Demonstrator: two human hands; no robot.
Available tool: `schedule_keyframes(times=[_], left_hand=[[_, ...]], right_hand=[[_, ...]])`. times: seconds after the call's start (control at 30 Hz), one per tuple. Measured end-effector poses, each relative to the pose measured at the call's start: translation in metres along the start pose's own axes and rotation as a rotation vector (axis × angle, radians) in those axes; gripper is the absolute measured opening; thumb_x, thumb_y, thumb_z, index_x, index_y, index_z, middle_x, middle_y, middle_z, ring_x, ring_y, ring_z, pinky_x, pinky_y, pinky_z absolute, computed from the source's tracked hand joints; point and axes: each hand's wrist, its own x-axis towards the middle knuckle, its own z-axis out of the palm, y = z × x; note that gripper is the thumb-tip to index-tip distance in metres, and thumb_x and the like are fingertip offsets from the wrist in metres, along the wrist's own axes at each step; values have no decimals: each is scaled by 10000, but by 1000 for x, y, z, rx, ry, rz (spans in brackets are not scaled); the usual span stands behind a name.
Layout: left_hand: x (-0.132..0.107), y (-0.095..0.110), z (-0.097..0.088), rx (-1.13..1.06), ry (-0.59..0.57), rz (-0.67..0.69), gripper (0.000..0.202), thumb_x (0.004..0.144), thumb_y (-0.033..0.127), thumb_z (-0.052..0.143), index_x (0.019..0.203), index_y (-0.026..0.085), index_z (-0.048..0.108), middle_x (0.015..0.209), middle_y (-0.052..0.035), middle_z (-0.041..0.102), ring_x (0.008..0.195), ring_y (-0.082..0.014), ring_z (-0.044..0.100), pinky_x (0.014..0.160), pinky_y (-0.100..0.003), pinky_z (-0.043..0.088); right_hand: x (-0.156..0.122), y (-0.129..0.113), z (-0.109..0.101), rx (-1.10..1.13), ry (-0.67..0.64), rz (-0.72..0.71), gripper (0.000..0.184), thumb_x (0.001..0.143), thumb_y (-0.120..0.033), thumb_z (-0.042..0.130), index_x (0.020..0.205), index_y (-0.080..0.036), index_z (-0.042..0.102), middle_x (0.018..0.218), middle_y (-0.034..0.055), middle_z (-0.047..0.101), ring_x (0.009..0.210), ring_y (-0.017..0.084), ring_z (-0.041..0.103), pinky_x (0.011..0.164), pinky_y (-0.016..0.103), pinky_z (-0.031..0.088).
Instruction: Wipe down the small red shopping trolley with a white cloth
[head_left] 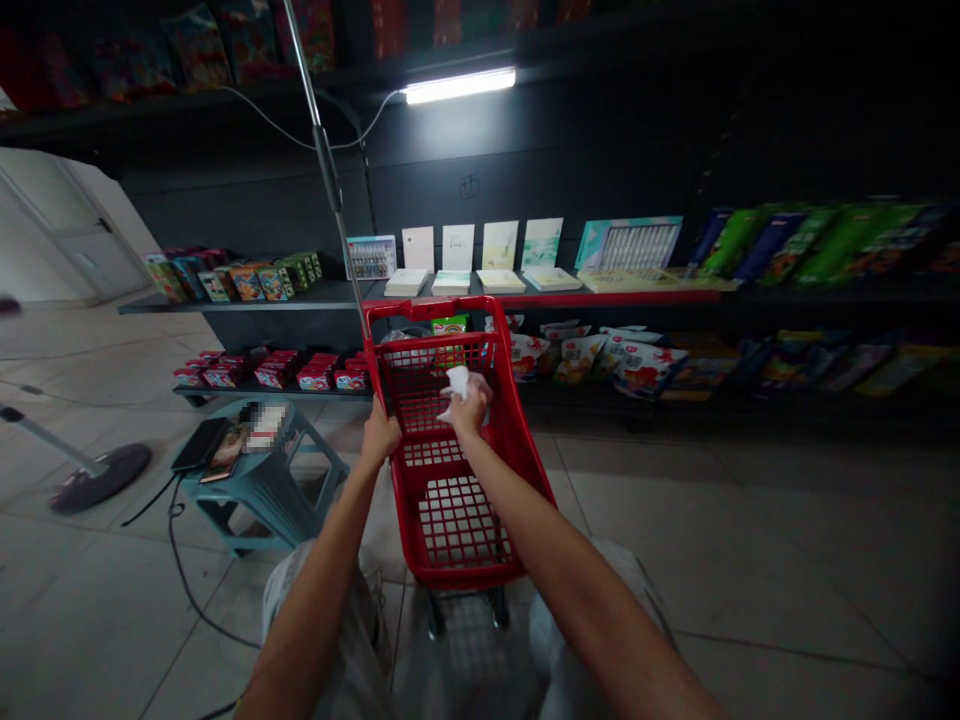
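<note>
Head view: left hand clasps cart; right hand clutches probable cloth.

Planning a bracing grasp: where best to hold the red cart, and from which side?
Probably the left top rim of the red cart, reached from above on the near side. The rim is a thick bar standing clear of the mesh; the left hand wraps it there, while the right hand holds a white cloth inside.
</note>
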Motion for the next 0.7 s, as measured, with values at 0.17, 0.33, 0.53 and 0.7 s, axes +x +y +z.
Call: schedule_keyframes(times=[0.17,0.33,0.53,0.7], left_hand=[[-4,5,-2,22,-32,-3,743,884,243,518,1604,251,333,1375,-83,684,1256,-308,660,1075,-412,491],[-9,8,1,104,-64,-83,844,864,175,479,1658,190,193,1318,-131,714,1199,-314,693,1056,-411,495],[-10,8,9,158,-91,-113,871,859,176,494,1652,97,144,1264,-213,722,1182,-336,700,1046,-430,498],[-9,9,8,106,-108,-117,881,863,185,510,1651,92,128,1320,-223,692,1223,-321,681,1050,-408,498]], right_hand=[[57,-10,0,31,266,11,602,865,-125,457,1466,-137,487,1388,194,498,1281,272,544,1101,389,430],[59,-22,42,-61,202,81,519,849,-124,462,1361,-109,541,1303,202,541,1256,282,520,1113,381,396],[11,-35,98,-134,-104,-355,439,854,-103,480,1265,-120,631,1301,179,562,1232,259,522,1138,353,370],[-7,-25,103,-348,-416,-616,470,903,-84,468,1342,-171,610,1435,146,515,1234,217,550,1046,280,446]])
